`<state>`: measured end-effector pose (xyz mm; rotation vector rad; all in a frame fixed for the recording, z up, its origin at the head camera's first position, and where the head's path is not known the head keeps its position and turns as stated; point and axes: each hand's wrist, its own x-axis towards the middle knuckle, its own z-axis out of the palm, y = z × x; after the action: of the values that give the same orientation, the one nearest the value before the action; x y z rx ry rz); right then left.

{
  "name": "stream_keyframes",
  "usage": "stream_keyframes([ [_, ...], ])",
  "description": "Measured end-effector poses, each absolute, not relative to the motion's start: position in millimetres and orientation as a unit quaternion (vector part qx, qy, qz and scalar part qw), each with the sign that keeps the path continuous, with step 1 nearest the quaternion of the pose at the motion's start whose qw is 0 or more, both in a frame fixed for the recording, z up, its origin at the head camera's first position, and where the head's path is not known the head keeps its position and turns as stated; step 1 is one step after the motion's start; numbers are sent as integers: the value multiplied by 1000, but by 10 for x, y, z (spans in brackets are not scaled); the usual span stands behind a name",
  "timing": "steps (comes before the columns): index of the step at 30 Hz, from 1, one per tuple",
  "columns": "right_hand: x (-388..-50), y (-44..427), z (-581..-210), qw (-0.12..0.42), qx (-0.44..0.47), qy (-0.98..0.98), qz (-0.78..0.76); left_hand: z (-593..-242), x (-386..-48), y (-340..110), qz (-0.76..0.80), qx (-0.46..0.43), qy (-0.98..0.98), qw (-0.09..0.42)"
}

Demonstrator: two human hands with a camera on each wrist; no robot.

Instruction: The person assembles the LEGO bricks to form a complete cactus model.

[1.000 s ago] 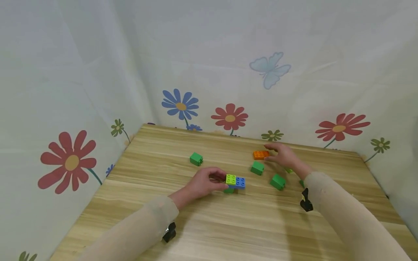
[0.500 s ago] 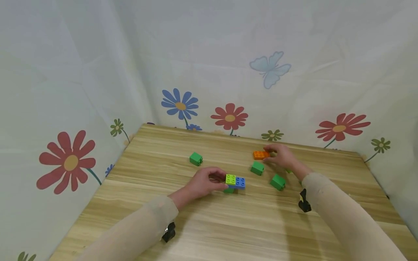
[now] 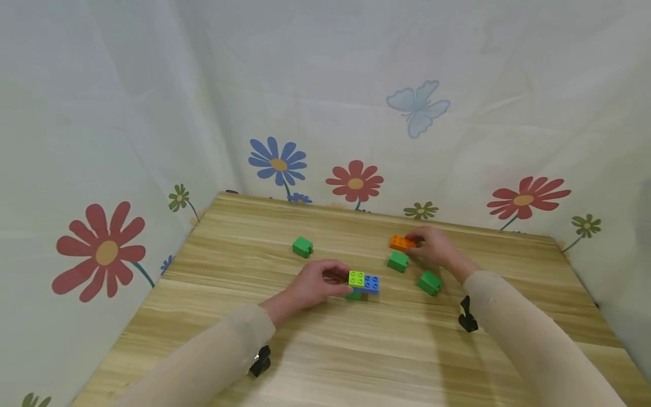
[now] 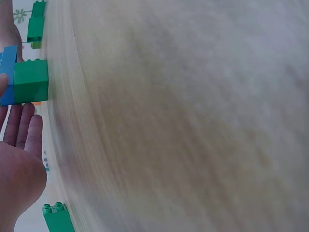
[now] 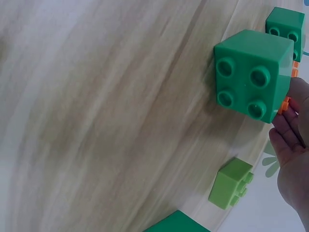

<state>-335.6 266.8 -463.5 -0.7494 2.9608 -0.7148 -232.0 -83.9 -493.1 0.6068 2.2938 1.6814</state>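
Observation:
A small stack has a lime brick and a blue brick above a green brick. My left hand holds this stack between thumb and fingers; the left wrist view shows the green brick beside the blue brick. At the back of the table, my right hand pinches the right end of an orange brick. In the right wrist view a green brick partly hides the orange brick and the right hand.
Green bricks stand on the wooden table: one at the back left, one just in front of the orange brick, another nearer the right sleeve. The right wrist view shows a lime brick. A flowered curtain hangs behind.
My right hand has moved slightly left, and its fingers have come further over the orange brick and taken hold of it. The left hand keeps its hold on the stack.

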Motion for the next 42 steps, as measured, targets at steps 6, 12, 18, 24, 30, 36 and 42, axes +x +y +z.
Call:
stream_keyframes([
  [6,-3338,2641,-4615,-3,-217,943,-252,-4923,-2330,-842,572,211,785,114],
  [12,-3274,2588,-4521,-11,-193,930,-313,-4922,-2327,-845,570,209,786,112],
  [18,-3127,2461,-4352,-17,-195,929,-315,-4930,-2329,-830,574,206,784,117],
  [24,-2955,2286,-4234,-12,-219,921,-323,-4942,-2334,-817,579,207,781,111],
  [30,-2801,2141,-4210,-29,-268,906,-325,-4946,-2329,-814,584,204,777,114],
  [36,-2646,2017,-4180,-26,-307,891,-335,-4927,-2322,-816,584,207,776,114],
  [42,-2519,1918,-4166,-17,-329,885,-328,-4940,-2327,-809,576,207,783,110],
])
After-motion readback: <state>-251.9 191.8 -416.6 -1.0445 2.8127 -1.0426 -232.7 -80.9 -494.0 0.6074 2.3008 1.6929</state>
